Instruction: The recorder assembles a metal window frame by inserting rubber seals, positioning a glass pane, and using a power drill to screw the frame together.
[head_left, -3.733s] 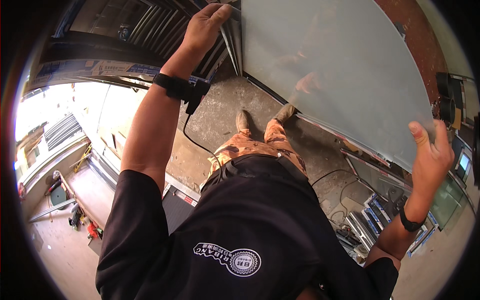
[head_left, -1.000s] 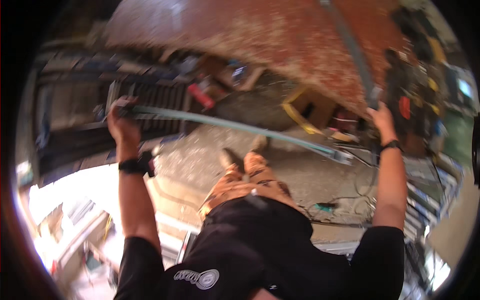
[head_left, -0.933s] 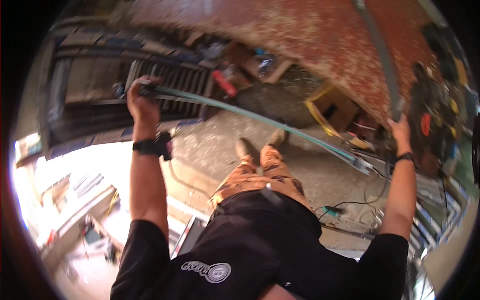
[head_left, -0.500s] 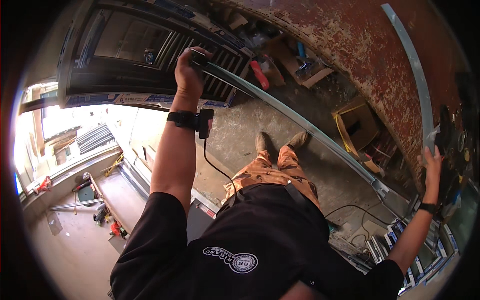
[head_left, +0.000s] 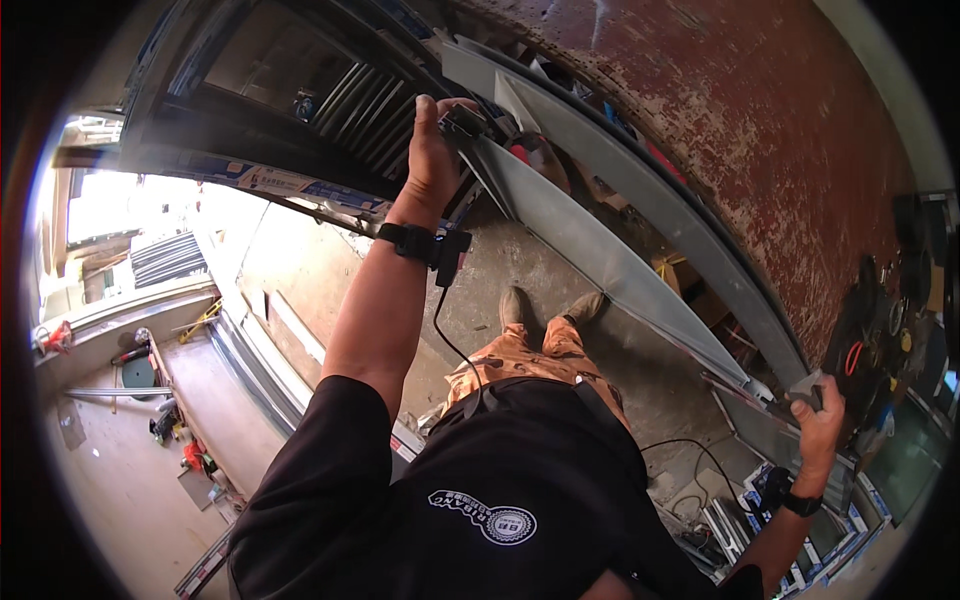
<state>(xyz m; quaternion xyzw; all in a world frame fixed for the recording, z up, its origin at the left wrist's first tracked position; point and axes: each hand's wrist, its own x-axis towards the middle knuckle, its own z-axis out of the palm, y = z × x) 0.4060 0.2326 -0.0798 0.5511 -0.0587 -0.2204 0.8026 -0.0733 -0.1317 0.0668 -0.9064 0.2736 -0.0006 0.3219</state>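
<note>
Two long grey metal profiles stretch diagonally in front of me. My left hand [head_left: 437, 160] is closed round the upper-left end of the nearer profile [head_left: 580, 235], beside a dark end piece [head_left: 462, 122]. The farther profile [head_left: 655, 190] runs alongside it, and its upper-left end lies just beyond my left hand. At the lower right my right hand [head_left: 817, 415] is closed on that profile's end, with the thumb bent over it. The nearer profile's lower end stops a little left of this hand. Both wrists wear black bands; the left one carries a small box with a cable.
A dark slatted metal frame [head_left: 270, 110] stands at upper left. Beyond the profiles rises a worn red-brown surface [head_left: 780, 130]. Cardboard boxes [head_left: 690, 280] lie behind the profiles. Stacked profiles [head_left: 830, 550] sit lower right, near a black cable [head_left: 700, 445]. Tools lie on a ledge [head_left: 130, 480] at left.
The farther profile has swung from upright at the right down alongside the nearer one. My right hand has moved down and left and closed round its end. My left hand has shifted right.
</note>
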